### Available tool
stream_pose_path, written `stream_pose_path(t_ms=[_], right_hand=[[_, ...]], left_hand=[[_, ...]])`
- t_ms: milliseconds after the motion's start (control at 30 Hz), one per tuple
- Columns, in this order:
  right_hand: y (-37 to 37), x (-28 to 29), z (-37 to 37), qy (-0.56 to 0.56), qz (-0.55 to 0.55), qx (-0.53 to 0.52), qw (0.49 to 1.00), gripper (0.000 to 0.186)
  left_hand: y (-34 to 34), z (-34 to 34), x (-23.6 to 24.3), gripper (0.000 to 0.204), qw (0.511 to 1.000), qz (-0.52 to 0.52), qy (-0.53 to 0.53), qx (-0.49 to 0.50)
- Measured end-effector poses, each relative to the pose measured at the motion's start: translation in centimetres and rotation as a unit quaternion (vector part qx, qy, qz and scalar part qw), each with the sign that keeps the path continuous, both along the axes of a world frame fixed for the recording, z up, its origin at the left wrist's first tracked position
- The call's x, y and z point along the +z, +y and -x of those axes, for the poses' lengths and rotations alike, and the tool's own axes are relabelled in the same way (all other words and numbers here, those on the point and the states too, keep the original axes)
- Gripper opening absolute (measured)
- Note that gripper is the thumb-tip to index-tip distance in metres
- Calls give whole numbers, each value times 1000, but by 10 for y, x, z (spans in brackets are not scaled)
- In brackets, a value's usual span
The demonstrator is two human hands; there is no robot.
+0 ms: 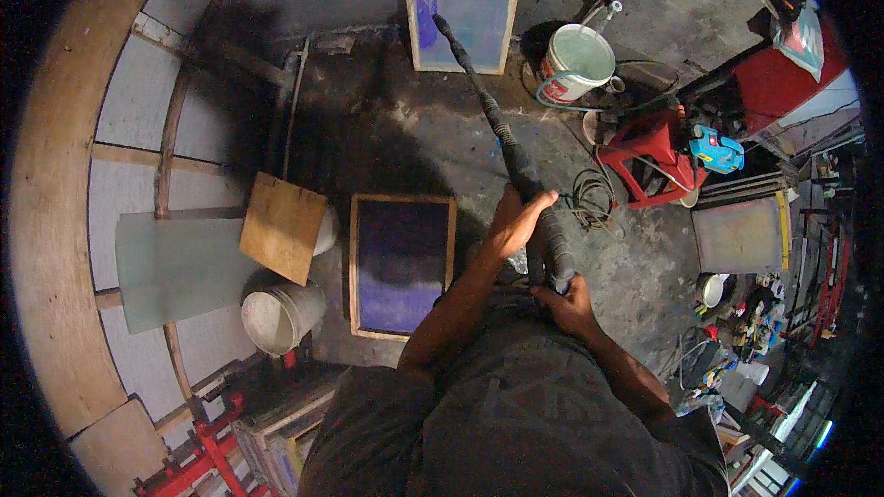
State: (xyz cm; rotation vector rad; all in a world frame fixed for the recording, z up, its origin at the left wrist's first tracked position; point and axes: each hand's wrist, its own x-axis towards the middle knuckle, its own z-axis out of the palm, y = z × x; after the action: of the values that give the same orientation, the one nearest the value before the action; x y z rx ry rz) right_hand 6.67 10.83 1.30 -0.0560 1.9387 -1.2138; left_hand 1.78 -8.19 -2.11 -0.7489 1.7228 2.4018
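A long black pressure washer wand runs away from my body toward the wall. My left hand is closed around its thick middle part. Closer to my body, my right hand grips the rear end, its fingers partly hidden. The wand's tip overlaps the left part of a wood-framed printing screen, which leans upright against the wall. That screen's mesh is pale grey-blue, with a dark purple patch near the tip. A second framed screen, with deep purple mesh, lies to the left of my hands.
A white bucket with a hose stands right of the leaning screen. On a red stool sits a blue pressure washer unit, with coiled cable on the floor nearby. Another bucket and a wooden board are at left.
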Motion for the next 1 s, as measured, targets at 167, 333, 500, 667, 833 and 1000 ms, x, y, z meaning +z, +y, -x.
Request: stream_pose_path(t_ms=[167,333,500,667,833,1000], right_hand=[[-6,10,-3,-9,22,-29,999,34],[-6,15,-7,-23,31,-41,998,32],[-1,7,-12,13,68,-56,996,34],[-2,20,0,-69,-12,-42,997,53],[-6,16,4,-60,-48,-58,995,68],[4,8,7,-97,35,32,994,81]], left_hand=[[5,0,13,67,998,60,-11,18],[4,-5,14,68,999,33,-7,17],[13,2,3,74,999,35,10,1],[17,-6,-28,65,999,29,-14,35],[12,-5,-23,41,995,-31,-91,-11],[12,-12,-29,37,985,-126,-107,40]])
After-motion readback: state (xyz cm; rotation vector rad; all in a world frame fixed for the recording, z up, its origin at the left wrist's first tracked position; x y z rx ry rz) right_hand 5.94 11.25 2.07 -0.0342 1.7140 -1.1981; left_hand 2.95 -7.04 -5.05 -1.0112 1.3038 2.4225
